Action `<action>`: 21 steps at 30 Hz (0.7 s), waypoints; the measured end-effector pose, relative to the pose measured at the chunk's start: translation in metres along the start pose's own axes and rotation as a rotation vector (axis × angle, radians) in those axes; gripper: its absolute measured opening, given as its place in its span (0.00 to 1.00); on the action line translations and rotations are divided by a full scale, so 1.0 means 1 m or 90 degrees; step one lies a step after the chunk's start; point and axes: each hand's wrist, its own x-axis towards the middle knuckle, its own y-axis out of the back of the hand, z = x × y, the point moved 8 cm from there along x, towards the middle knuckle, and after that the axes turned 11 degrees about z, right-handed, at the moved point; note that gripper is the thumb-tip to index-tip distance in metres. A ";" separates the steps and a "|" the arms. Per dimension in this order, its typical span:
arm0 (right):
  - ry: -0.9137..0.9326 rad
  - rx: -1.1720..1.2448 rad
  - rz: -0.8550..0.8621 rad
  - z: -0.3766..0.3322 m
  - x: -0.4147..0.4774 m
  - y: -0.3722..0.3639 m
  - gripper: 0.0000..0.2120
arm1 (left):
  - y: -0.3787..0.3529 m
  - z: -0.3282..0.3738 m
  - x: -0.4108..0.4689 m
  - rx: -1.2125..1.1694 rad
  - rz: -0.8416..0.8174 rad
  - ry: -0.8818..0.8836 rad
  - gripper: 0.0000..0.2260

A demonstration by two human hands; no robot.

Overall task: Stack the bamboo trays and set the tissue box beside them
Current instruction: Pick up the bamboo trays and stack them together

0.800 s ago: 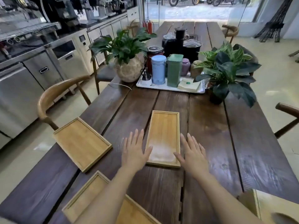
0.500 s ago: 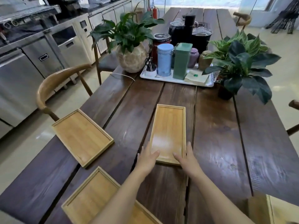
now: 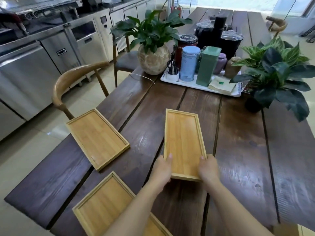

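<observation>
Three bamboo trays lie on the dark wooden table (image 3: 242, 150). The narrow middle tray (image 3: 183, 138) is gripped at its near end by both hands: my left hand (image 3: 162, 169) on its left corner, my right hand (image 3: 208, 169) on its right corner, thumbs over the rim. Its near end looks slightly lifted. A wider tray (image 3: 97, 138) rests at the table's left edge. Another tray (image 3: 105, 206) sits nearest me, partly hidden by my left forearm. A flat tan tissue pack (image 3: 221, 85) lies on the white serving tray.
A white serving tray (image 3: 192, 84) holds tins and jars at the far centre. Potted plants stand at far left (image 3: 151, 40) and at right (image 3: 276, 72). A wooden chair (image 3: 71, 82) stands by the table's left edge, steel counters beyond it.
My hands were flat on the table beside the middle tray; they slid to its near corners and closed on it. The camera moved closer.
</observation>
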 end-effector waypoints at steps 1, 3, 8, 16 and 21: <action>0.026 -0.004 -0.011 -0.011 -0.004 -0.004 0.14 | 0.010 0.000 0.002 0.015 0.015 -0.016 0.23; 0.080 -0.007 -0.038 -0.037 -0.013 -0.018 0.15 | 0.038 0.001 0.008 0.044 0.076 -0.039 0.26; 0.196 -0.025 -0.146 -0.106 -0.043 -0.079 0.14 | 0.124 0.001 0.018 0.078 0.272 -0.081 0.23; 0.343 -0.099 -0.269 -0.190 -0.094 -0.175 0.11 | 0.215 -0.041 0.056 0.249 0.386 -0.025 0.24; 0.360 -0.148 -0.284 -0.196 -0.100 -0.212 0.13 | 0.230 -0.057 0.075 0.332 0.388 0.003 0.25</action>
